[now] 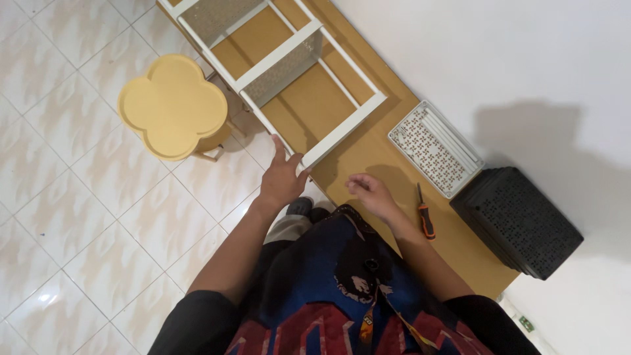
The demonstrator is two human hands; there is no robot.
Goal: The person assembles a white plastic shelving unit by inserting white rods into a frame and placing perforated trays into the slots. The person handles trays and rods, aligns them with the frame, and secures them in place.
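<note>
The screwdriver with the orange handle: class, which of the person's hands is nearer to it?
The right hand. It hovers just left of the screwdriver on the wooden table, without touching it. The left hand is farther away, resting on the corner of the white frame.

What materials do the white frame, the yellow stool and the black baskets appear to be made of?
White frame: probably painted metal or wood; thin, smooth, matte bars. Yellow stool: likely plastic or painted wood; even colour, soft sheen. Black baskets: apparently plastic; a moulded pattern of holes, dull surface.
</note>
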